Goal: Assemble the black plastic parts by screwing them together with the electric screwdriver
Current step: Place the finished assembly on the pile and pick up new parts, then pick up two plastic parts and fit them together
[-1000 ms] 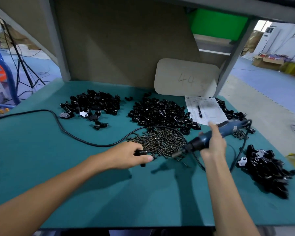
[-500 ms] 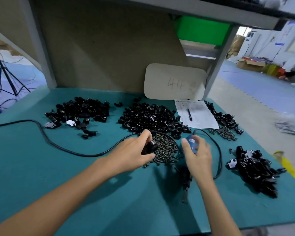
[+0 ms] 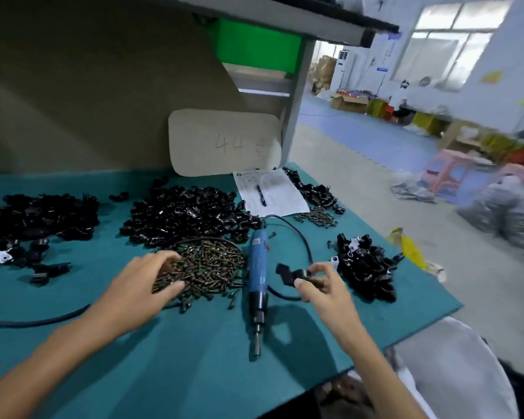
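Observation:
The blue electric screwdriver [image 3: 258, 269] lies on the teal mat, tip pointing toward me, with no hand on it. My right hand [image 3: 322, 287] pinches a small black plastic part [image 3: 291, 273] just right of the screwdriver, beside a heap of assembled black parts [image 3: 365, 267]. My left hand [image 3: 141, 284] rests with spread fingers on the left edge of the pile of dark screws [image 3: 208, 266]. A big heap of black parts [image 3: 185, 216] lies behind the screws, and another heap [image 3: 37, 219] sits far left.
A black cable [image 3: 37, 320] runs across the mat at left and loops behind the screwdriver. A paper sheet with a pen [image 3: 270, 192] lies at the back, next to a small screw pile [image 3: 316, 216]. A board marked 44 [image 3: 224, 143] leans on the back wall. The mat's edge [image 3: 421, 313] is close on the right.
My right hand laid the screwdriver down on the mat and now holds the black part that my left hand held. My left hand moved onto the screw pile. The view swung right.

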